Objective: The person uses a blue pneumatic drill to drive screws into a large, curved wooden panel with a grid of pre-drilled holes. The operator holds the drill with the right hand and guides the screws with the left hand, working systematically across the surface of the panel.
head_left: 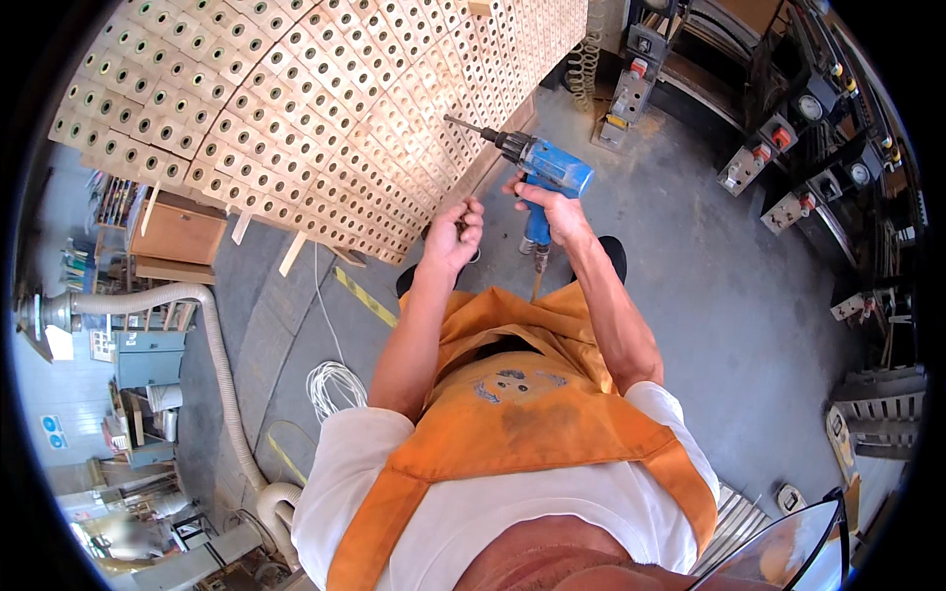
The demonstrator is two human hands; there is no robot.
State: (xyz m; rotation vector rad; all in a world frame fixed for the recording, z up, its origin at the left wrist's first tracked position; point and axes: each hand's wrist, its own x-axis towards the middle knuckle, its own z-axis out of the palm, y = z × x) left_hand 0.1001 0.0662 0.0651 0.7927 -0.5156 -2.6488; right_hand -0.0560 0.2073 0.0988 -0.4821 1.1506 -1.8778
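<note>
A blue pistol-shaped power drill point(558, 169) is gripped in my right hand point(558, 212). Its dark chuck and long bit point(469, 125) point left, over the edge of the wooden blocks point(325, 118). These pale blocks stand packed in rows, each with a round hole that looks dark-rimmed. My left hand point(455, 234) hovers by the near edge of the blocks, fingers curled in. Something small and dark shows between those fingers, too small to name. A metal hose fitting point(541, 258) hangs below the drill's handle.
White cable point(335, 386) lies coiled on the grey floor at the left, near a ribbed extraction hose point(222, 364). Narrow wood strips point(292, 254) jut from under the blocks. Machines with gauges point(810, 106) line the right side. A coiled air hose point(585, 69) hangs at the back.
</note>
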